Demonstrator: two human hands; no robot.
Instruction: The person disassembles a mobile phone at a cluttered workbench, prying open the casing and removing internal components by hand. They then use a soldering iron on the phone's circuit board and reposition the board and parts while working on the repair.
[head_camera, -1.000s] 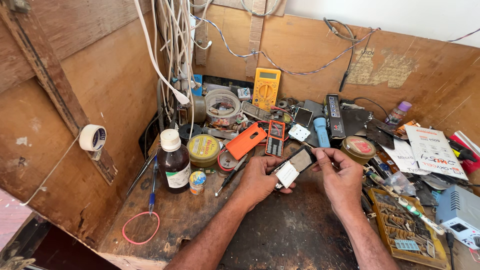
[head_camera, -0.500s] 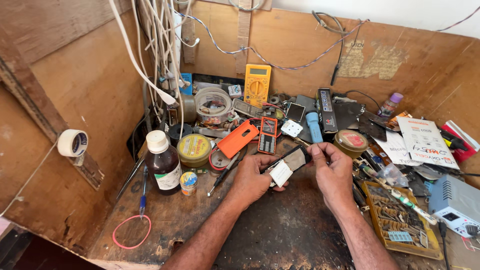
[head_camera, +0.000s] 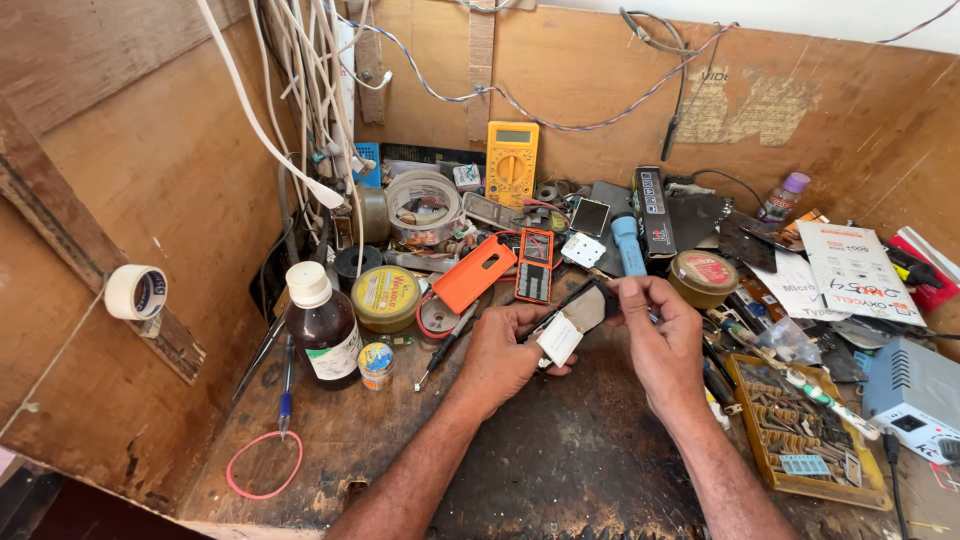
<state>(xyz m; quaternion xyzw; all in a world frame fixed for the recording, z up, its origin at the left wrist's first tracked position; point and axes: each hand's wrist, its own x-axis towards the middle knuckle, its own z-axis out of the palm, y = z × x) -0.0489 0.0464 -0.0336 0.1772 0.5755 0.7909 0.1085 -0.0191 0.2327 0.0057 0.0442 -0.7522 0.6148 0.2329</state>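
Disassembly step, by the look of it: your left hand grips closed around the small phone, just below the orange case — right hand pinches its upper edge. Next move needs a steady pry.

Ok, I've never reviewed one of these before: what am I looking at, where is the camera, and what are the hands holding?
The one view comes from a camera worn on the person's head, looking down at a cluttered wooden workbench. No machine here, just two bare hands. The left hand and right hand together hold a small flat device with a white label. Around them lie a yellow multimeter, a brown bottle, an orange phone cover, a round tin and a screwdriver.
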